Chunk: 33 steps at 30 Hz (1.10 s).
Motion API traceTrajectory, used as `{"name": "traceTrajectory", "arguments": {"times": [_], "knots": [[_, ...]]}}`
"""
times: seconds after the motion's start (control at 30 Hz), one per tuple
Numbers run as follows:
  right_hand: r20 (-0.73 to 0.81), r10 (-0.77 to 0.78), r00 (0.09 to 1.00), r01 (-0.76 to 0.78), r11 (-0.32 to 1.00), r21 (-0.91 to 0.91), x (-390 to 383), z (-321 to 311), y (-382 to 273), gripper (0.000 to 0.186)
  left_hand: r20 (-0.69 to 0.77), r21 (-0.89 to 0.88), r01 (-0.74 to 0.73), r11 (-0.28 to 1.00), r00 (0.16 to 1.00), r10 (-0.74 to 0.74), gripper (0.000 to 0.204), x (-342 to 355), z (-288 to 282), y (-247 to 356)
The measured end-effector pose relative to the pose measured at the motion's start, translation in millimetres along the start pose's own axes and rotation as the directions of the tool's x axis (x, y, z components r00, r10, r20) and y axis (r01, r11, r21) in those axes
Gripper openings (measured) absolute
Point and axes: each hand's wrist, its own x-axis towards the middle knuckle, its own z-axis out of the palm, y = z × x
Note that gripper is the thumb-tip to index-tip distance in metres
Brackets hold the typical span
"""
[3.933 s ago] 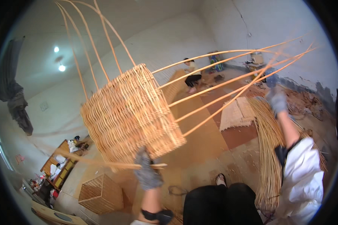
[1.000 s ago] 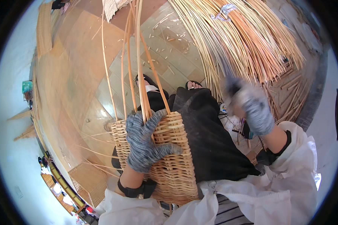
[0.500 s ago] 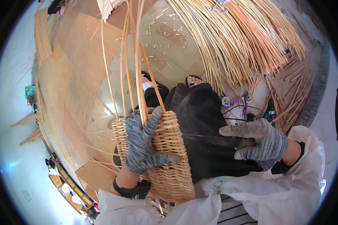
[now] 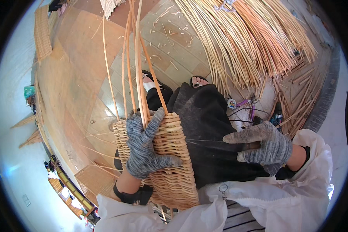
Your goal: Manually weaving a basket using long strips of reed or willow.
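Note:
My left hand (image 4: 143,145), in a grey knitted glove, grips the upper part of a woven wicker panel (image 4: 170,181) with its thumb spread across the weave. Long bare stakes (image 4: 138,73) rise from the panel's top edge, and one passes between my fingers. The panel leans upright over my left thigh. To its right, my right hand (image 4: 265,145), gloved alike, hovers over my dark-clad lap. Its index finger points toward the panel, the other fingers curl, and a brownish object (image 4: 253,146) partly shows in its grasp; its kind is hidden.
A large bundle of peeled rods (image 4: 251,34) lies on the tiled floor at the far right. Loose short sticks (image 4: 303,92), a purple-handled tool (image 4: 253,110) and black cord (image 4: 239,121) lie beyond my right hand. Cut scraps (image 4: 168,44) litter the tiles. A woven mat (image 4: 43,34) stands far left.
Both hands and the panel have shifted slightly left in view, with the right hand a touch higher. Their grips look the same.

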Motion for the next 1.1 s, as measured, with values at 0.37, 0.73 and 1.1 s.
{"name": "traceTrajectory", "arguments": {"times": [0.37,0.73,1.1], "knots": [[0.089,0.112,0.990,-0.091,0.973,-0.210,9,-24,-48,0.041,-0.012,-0.050,0.049,0.998,0.999,-0.050,0.106,3,-10,0],[0.336,-0.063,0.940,0.253,0.790,-0.559,72,-44,-75,0.041,0.026,-0.191,0.088,0.978,0.996,-0.085,0.112,4,-19,-25],[0.465,-0.035,0.884,0.388,0.610,-0.691,98,-37,-111,0.041,-0.015,-0.209,0.075,0.975,0.997,-0.080,0.098,-4,-24,-33]]}}
